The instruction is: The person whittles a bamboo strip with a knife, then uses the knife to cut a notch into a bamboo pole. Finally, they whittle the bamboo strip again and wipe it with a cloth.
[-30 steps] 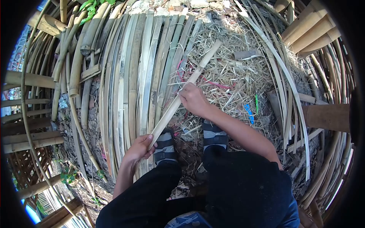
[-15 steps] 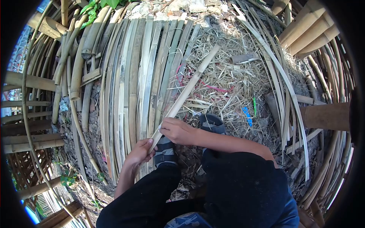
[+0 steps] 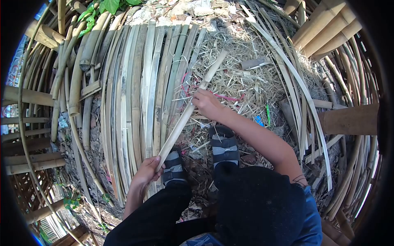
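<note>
A pale bamboo strip (image 3: pixel 177 130) slants from my lap side up toward the pile of shavings, its far end raised. My left hand (image 3: pixel 147 171) is closed round the near end, thumb on top. Farther up, my right hand (image 3: pixel 208 105) is closed on the strip just below a node, fingers curled over it. Whether a small tool sits inside the right hand is hidden. Beneath the strip, long bamboo slats (image 3: pixel 135 94) lie side by side on the ground.
Curly bamboo shavings (image 3: pixel 230 82) cover the ground ahead, with a short bamboo piece (image 3: pixel 254 63) and a green stick-like object (image 3: pixel 268 115) among them. Long slats (image 3: pixel 303 88) curve along the right. Bamboo poles (image 3: pixel 80 78) lean at the left. My sandaled feet (image 3: pixel 225 147) are below.
My right hand has slid up the strip, away from my left hand, to near the node. My left hand stays closed at the near end. The view has shifted slightly.
</note>
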Action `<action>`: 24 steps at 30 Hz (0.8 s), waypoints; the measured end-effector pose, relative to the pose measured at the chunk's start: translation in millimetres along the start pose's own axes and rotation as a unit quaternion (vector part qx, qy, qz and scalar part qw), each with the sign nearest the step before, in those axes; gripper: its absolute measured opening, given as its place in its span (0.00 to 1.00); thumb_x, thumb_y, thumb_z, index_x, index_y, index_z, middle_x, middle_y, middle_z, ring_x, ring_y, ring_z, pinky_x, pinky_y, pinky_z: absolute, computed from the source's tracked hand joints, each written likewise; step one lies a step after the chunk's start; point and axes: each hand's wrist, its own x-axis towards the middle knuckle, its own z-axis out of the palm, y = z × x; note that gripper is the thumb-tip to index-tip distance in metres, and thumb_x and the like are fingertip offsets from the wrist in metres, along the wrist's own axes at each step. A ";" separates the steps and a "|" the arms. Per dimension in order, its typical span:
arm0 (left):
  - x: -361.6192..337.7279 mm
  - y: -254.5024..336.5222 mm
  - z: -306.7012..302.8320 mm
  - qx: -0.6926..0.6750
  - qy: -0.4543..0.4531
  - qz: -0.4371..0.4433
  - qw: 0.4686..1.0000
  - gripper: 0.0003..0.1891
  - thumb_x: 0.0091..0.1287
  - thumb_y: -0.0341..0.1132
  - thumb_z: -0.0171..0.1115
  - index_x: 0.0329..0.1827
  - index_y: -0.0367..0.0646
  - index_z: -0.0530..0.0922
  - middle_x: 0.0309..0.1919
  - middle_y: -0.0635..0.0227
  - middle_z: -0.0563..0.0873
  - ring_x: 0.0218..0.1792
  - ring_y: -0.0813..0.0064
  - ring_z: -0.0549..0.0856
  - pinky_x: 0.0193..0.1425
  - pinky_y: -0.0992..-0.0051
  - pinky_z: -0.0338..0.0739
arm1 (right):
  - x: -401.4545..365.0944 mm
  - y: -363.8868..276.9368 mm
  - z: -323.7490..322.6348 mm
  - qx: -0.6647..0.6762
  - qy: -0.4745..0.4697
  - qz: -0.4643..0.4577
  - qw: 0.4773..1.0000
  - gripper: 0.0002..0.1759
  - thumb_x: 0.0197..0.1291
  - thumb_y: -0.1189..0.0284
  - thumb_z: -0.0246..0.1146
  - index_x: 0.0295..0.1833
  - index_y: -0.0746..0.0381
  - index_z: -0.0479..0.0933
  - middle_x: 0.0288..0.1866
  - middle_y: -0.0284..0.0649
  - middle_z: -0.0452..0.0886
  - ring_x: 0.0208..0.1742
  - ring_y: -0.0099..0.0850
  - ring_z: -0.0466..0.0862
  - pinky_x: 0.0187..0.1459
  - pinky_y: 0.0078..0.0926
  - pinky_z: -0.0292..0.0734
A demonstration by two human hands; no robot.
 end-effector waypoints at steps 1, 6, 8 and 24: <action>0.1 0.3 0.1 0.000 -0.003 0.000 1.000 0.23 0.84 0.48 0.43 0.38 0.40 0.78 0.17 0.71 0.75 0.12 0.82 0.66 0.16 0.80 0.59 | 1.6 9.2 -1.6 -0.021 -0.003 0.014 1.000 0.03 0.45 0.78 0.66 0.29 0.63 0.80 0.34 0.42 0.78 0.43 0.41 0.80 0.44 0.38 0.81; -0.4 3.9 2.7 -0.003 -0.004 -0.009 1.000 0.23 0.84 0.47 0.43 0.38 0.40 0.78 0.17 0.71 0.75 0.13 0.83 0.66 0.16 0.81 0.59 | 10.3 37.8 -8.8 -0.107 -0.012 0.069 0.992 0.03 0.46 0.80 0.65 0.29 0.65 0.81 0.36 0.44 0.80 0.45 0.42 0.82 0.46 0.39 0.81; 2.6 2.4 1.5 -0.008 -0.012 -0.005 1.000 0.22 0.84 0.47 0.44 0.38 0.40 0.78 0.17 0.71 0.76 0.12 0.83 0.66 0.16 0.81 0.59 | 12.0 36.9 -9.1 -0.124 0.000 0.084 0.989 0.03 0.46 0.80 0.65 0.29 0.66 0.81 0.36 0.45 0.80 0.45 0.42 0.82 0.46 0.40 0.81; -15.9 2.2 -13.7 0.021 0.037 -0.007 0.999 0.21 0.83 0.47 0.46 0.38 0.40 0.78 0.17 0.72 0.75 0.13 0.84 0.66 0.16 0.80 0.58 | -1.8 -74.7 20.1 0.147 0.018 -0.025 0.989 0.11 0.39 0.82 0.65 0.33 0.65 0.79 0.36 0.44 0.77 0.44 0.43 0.80 0.46 0.40 0.80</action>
